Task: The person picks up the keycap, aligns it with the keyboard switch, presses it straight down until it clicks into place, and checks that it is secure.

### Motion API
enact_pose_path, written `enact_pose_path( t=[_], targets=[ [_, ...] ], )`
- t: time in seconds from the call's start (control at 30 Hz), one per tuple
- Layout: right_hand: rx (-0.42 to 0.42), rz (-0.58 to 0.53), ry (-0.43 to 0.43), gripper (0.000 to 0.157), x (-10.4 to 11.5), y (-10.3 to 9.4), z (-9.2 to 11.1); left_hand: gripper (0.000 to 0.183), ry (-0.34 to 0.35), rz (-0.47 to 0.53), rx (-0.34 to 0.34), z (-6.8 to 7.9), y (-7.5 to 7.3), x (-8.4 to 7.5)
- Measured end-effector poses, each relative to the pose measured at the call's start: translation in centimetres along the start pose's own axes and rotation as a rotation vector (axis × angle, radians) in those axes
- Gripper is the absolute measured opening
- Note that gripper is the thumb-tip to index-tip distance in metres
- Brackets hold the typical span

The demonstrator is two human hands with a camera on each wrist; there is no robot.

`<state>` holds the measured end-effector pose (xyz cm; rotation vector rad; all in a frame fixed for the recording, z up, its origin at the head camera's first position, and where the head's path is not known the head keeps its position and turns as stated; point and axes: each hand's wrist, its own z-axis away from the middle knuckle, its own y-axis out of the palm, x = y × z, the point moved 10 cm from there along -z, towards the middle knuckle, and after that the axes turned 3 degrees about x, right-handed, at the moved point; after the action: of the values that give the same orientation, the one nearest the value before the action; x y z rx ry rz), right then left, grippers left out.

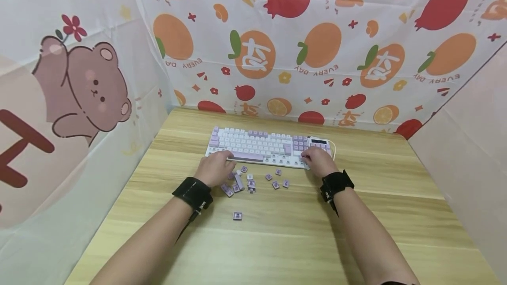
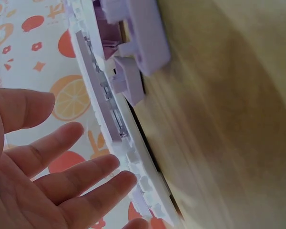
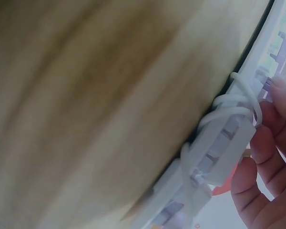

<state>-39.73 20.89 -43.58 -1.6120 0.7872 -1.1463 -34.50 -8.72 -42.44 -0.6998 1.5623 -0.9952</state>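
A white and purple keyboard (image 1: 253,144) lies across the table; switches show bare along its front row. My left hand (image 1: 215,168) is over its front left edge, beside loose keycaps (image 1: 238,182). In the left wrist view, the left hand's spread, slightly bent fingers (image 2: 93,174) hold nothing. At the keyboard's front right, my right hand (image 1: 320,162) pinches a small purple keycap (image 3: 267,84) between thumb and forefinger, low against the keys. Fingers hide most of that keycap. Other right-hand fingers (image 3: 262,143) curl near the white cable (image 3: 229,110).
More purple keycaps (image 1: 276,184) lie in front of the keyboard, and a single keycap (image 1: 237,216) sits closer to me. A white piece with a dark strip (image 1: 318,141) is at the keyboard's right end. Printed cloth (image 1: 253,87) hangs behind the table.
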Motion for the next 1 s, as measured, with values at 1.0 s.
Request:
enact_pose_path(
  t=[1.0],
  targets=[
    [0.018,0.247,-0.067,0.021,5.2,0.0,2.8,0.023,0.097,-0.004,0.121,0.5,1.7,-4.0]
  ],
)
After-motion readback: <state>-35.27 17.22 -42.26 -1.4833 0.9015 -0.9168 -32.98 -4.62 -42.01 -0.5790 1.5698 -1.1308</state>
